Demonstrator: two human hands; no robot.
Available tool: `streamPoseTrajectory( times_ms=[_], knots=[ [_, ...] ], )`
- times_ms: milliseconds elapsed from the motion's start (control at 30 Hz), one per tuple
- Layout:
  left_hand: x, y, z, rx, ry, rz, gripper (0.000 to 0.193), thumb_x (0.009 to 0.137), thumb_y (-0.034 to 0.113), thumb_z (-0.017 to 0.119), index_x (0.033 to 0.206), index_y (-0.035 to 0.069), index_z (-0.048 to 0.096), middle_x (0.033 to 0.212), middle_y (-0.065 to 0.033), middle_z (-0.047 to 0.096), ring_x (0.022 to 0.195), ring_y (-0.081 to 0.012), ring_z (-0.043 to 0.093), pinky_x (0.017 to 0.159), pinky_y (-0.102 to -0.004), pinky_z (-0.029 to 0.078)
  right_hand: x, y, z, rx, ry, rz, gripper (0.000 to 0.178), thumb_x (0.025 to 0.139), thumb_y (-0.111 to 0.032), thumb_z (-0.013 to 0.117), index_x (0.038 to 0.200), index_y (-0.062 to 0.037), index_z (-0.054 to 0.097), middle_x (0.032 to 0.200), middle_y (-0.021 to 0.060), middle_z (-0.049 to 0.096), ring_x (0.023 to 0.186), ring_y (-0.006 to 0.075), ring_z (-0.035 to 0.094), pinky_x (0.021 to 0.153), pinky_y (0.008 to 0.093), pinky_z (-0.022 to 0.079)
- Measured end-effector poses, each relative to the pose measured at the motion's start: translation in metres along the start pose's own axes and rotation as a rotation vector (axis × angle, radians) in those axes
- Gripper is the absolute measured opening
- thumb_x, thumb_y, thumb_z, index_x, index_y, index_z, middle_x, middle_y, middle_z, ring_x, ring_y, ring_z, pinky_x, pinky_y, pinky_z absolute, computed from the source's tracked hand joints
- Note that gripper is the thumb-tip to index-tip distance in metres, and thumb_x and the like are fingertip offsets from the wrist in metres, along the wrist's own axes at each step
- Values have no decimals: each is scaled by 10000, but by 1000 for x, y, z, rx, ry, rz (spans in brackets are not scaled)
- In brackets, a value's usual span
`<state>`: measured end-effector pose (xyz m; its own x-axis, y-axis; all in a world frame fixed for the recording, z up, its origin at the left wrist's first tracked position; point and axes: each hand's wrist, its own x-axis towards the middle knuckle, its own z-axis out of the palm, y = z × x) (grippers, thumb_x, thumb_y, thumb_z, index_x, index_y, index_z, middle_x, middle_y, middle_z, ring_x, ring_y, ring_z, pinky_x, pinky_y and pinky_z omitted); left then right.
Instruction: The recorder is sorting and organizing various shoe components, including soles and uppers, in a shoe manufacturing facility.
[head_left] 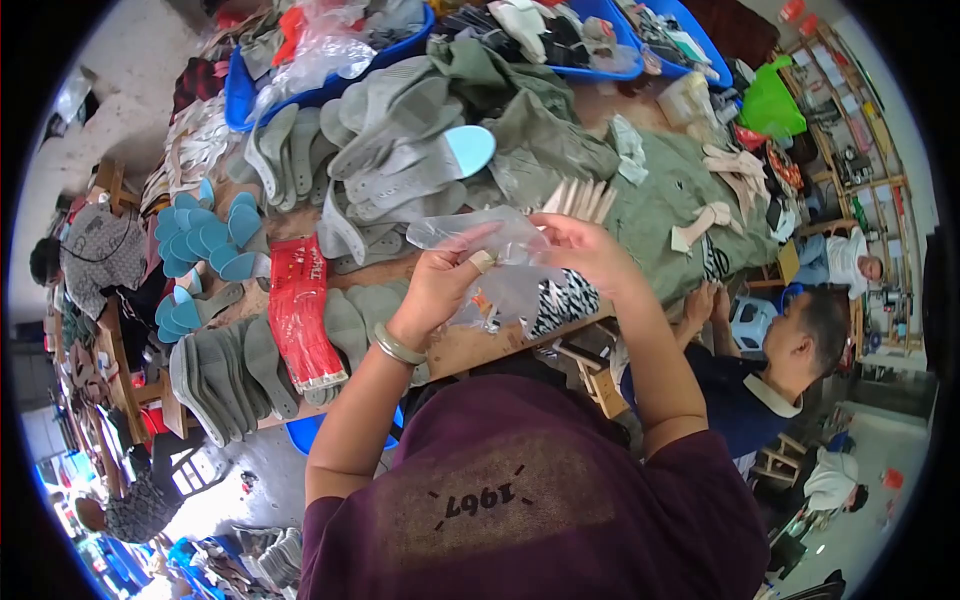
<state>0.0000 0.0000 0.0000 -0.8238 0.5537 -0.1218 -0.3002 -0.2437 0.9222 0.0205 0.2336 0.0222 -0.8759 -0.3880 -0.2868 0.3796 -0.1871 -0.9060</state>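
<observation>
My left hand (440,290) is closed on a piece of clear plastic film (510,235), held in front of my chest above the table's edge. On that wrist is a pale bangle, and a tan band wraps one finger. My right hand (590,255) grips the right part of the same film, its fingers bent together. Some film hangs loosely below the two hands. Under my right hand shows a black-and-white patterned piece (562,303), partly covered by the film. Left of my left hand, a red plastic packet (300,315) lies across a row of grey shoe insoles (235,370).
Grey shoe pieces (400,140) pile up ahead, with light-blue-ended ones (205,240) at left. Blue bins (240,95) of materials line the far side. Green-grey cloth (655,215) covers the right of the table. Close on my right sits a co-worker (740,390).
</observation>
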Motion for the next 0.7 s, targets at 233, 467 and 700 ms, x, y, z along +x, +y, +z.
streamPoseTrajectory(
  times_ms=[233, 467, 700],
  knots=[
    [12, -23, 49, -77, 58, 2, 463, 887, -13, 544, 1337, 25, 444, 973, -19, 623, 893, -105, 595, 811, -247, 462, -55, -12, -56, -138, 357, -242, 395, 871, -69, 595, 1250, 10, 511, 953, 92, 668, 782, 137, 628, 683, 235, 489],
    [10, -21, 80, -85, 48, -10, 416, 891, -8, 531, 1301, 18, 466, 1011, -31, 623, 908, -97, 581, 843, -236, 448, -89, -20, -89, -57, 323, -150, 209, 922, -141, 547, 1049, 17, 597, 929, 103, 665, 781, 179, 647, 656, 286, 512],
    [16, -22, 105, -2, 74, 35, 319, 902, 11, 526, 1220, 6, 543, 1020, -27, 618, 904, -88, 571, 858, -238, 442, -110, -21, -111, 51, 401, -231, 310, 946, -267, 524, 1077, 1, 609, 898, 104, 670, 753, 176, 666, 690, 311, 529]
  ],
)
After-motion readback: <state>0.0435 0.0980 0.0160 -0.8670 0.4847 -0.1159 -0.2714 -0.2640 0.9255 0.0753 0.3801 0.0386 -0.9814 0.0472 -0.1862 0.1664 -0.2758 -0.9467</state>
